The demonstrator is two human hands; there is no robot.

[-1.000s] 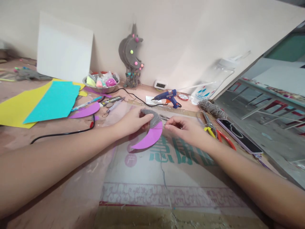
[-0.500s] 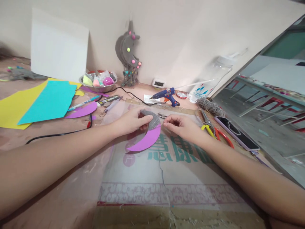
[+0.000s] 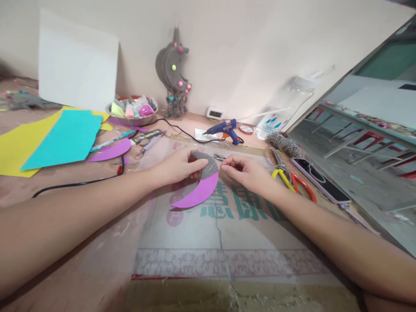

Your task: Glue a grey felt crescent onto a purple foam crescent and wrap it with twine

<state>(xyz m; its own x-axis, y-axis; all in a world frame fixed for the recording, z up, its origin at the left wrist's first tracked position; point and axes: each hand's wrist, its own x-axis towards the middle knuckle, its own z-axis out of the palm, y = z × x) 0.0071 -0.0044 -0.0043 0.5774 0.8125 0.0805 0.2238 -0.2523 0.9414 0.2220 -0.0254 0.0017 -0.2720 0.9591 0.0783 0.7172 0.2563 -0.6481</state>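
Note:
My left hand [image 3: 182,167] is closed on the upper end of a purple paper crescent [image 3: 196,193], thumb on top. Grey yarn [image 3: 209,167] is wound closely round the crescent's upper part; the lower, pointed part is bare purple. Just right of the crescent, my right hand [image 3: 238,168] is in a pinch on the grey yarn, the strand barely visible at the fingertips. A loose strand [image 3: 220,238] trails down the printed plastic sheet below the crescent. Small metal scissors [image 3: 219,157] lie between the hands, partly hidden by my right hand.
A blue glue gun [image 3: 224,128] lies behind my hands. To the right are yellow-and-orange-handled pliers [image 3: 294,184], a yarn bundle [image 3: 284,145], a phone [image 3: 320,180] and a clear bottle [image 3: 286,104]. Turquoise paper [image 3: 65,138] and a bowl [image 3: 131,120] stand left.
The whole view has shifted slightly, so things appear a little further left. My right hand stays beside the crescent, with a slight change at its fingertips. My left hand keeps its hold.

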